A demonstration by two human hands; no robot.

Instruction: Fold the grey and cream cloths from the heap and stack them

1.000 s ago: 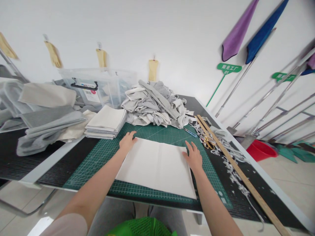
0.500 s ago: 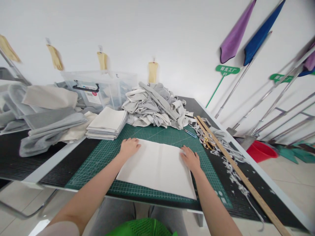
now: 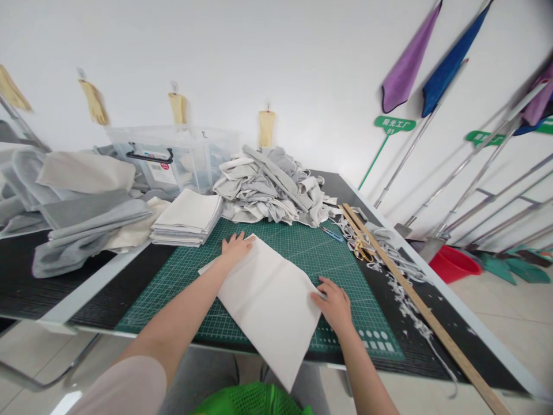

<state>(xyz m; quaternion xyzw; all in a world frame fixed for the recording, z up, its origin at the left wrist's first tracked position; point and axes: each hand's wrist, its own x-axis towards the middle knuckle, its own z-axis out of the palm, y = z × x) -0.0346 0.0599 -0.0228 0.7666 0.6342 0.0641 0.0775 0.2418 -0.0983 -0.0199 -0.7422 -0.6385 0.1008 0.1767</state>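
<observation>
A white folded cloth (image 3: 272, 300) lies turned at a slant on the green cutting mat (image 3: 285, 233). Its lowest corner hangs past the table's front edge. On its upper left part rests my left hand (image 3: 237, 251), fingers spread and lying on the fabric; a small pale corner shows left of the wrist. At the right corner my right hand (image 3: 334, 302) pinches the cloth's edge between thumb and fingers. Behind the left hand stands a neat stack of folded cloths (image 3: 188, 216).
A heap of grey and white fabric scraps (image 3: 272, 184) sits at the back beside a clear plastic bin (image 3: 185, 158). Grey cloths (image 3: 90, 213) pile up on the left. At right lie a wooden ruler (image 3: 415, 300), gold-handled scissors (image 3: 362, 251), a blue cutter (image 3: 332, 233) and loose threads.
The cloth has turned clockwise, its near corner now over the table edge. My left hand moved slightly right and forward; my right hand came down slightly and closed on the edge.
</observation>
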